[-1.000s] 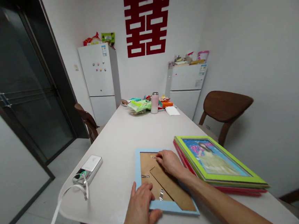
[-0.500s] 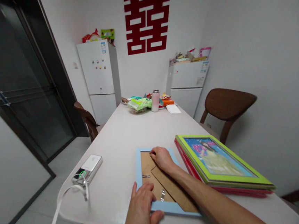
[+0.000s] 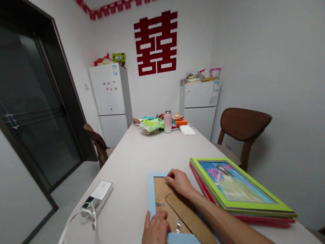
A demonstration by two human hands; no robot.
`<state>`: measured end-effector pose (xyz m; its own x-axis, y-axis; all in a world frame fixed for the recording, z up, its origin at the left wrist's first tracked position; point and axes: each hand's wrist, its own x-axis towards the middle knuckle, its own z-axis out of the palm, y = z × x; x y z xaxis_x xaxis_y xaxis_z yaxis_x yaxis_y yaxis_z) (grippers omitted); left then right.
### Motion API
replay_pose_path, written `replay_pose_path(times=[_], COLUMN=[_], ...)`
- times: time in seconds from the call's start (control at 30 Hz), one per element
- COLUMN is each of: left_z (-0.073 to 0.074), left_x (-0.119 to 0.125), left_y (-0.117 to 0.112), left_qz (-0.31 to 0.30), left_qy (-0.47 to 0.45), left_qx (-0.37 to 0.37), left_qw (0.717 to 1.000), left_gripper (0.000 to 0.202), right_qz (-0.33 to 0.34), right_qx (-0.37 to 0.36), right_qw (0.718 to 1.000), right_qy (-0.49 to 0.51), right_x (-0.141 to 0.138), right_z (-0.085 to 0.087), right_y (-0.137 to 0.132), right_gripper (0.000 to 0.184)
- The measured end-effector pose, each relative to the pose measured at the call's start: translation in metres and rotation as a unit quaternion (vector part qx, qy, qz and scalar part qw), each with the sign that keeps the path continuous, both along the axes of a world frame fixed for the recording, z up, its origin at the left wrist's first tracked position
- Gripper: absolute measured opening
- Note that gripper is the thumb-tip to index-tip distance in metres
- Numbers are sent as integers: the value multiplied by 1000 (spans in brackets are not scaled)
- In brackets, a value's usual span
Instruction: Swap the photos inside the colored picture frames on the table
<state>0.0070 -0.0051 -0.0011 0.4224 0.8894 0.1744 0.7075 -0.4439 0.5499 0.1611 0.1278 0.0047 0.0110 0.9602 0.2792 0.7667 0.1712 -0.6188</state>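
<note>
A light blue picture frame point(image 3: 151, 193) lies face down on the table, its brown backing board point(image 3: 160, 192) and fold-out stand point(image 3: 187, 214) facing up. My left hand point(image 3: 156, 232) holds its near left corner, fingers on the board and thumb by the near edge. Near the frame's far edge, my right hand point(image 3: 180, 182) pinches at the board; what is between the fingertips is too small to make out. Two small metal hangers show on the board, one hanger point(image 3: 160, 204) at the left and another hanger point(image 3: 178, 226) near the bottom. My right forearm covers the frame's right side.
To the right is a stack of frames, a green frame point(image 3: 241, 179) with a picture on top. A power bank point(image 3: 100, 192) with a white cable point(image 3: 63, 237) lies left. At the far end stand a pink bottle point(image 3: 168, 122) and snack bags point(image 3: 151, 125). Chairs flank the table.
The camera view has tilted up, so everything sits lower in the picture. Both hands stay at nearly the same places on the frame.
</note>
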Motion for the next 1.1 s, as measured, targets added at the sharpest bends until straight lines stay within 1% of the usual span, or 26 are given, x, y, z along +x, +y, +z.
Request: replay_pose_path(times=[0.07,0.13,0.17,0.2,0.23,0.27,0.3,0.37,0.4,0.43,0.47,0.5,0.53,0.57,0.6,0.67,0.73,0.77,0.8,0.87,0.93,1.0,1.03,1.1], left_z=[1,7,11,17,23,28,33,38,38,39,40,42,46,53,61,79,94,97,97,87,71,53,45,33], left_x=[-4,-11,-13,-14,-13,-9,-3,15,25,34,43,50,55,59,62,66,73,79,86,104,125,145,154,166], left_y=[4,8,10,12,13,14,13,10,8,6,4,3,4,5,7,11,17,20,22,28,35,40,43,47], left_qz=[9,27,41,54,62,63,56,38,32,30,30,28,28,31,38,62,72,62,48,16,2,-7,-14,-23], left_qy=[-26,-74,-110,-156,-214,-280,-348,-462,-501,-528,-545,-554,-562,-569,-577,-593,-599,-596,-591,-582,-569,-545,-532,-516], left_qx=[9,13,11,3,-12,-33,-61,-119,-140,-153,-159,-163,-165,-164,-158,-145,-162,-185,-211,-250,-265,-254,-241,-219], left_qw=[1000,997,993,986,975,957,934,878,854,835,823,816,810,805,800,789,781,779,777,773,779,799,811,828], left_gripper=[27,23,20,16,15,17,21,30,34,37,38,39,40,41,44,55,63,64,65,67,65,59,56,49], right_qz=[9,-2,-16,-29,-37,-40,-19,41,76,92,98,92,75,54,31,-1,-15,-24,-31,-34,-18,-6,-6,-14], right_qx=[19,40,41,32,10,-26,-67,-161,-186,-180,-164,-137,-106,-79,-56,-30,-11,-10,-13,-16,-27,-40,-43,-42], right_qw=[999,996,991,981,961,927,883,791,749,716,696,688,689,699,715,756,802,822,839,868,900,927,935,942], right_qy=[43,83,126,190,272,373,464,589,631,668,692,707,713,708,696,654,597,570,543,496,434,374,352,332], right_x=[15,32,38,42,43,40,33,12,1,-8,-13,-14,-11,-3,10,44,84,104,123,158,186,207,215,225], right_z=[9,16,18,18,18,17,14,10,9,9,11,14,18,24,30,45,57,62,66,71,71,68,65,58], right_y=[-11,-26,-35,-44,-54,-64,-74,-90,-95,-100,-102,-103,-104,-103,-102,-98,-92,-89,-86,-78,-71,-65,-62,-58], right_gripper=[20,30,33,35,37,37,38,40,40,39,39,39,38,40,42,49,54,56,58,58,52,47,45,43])
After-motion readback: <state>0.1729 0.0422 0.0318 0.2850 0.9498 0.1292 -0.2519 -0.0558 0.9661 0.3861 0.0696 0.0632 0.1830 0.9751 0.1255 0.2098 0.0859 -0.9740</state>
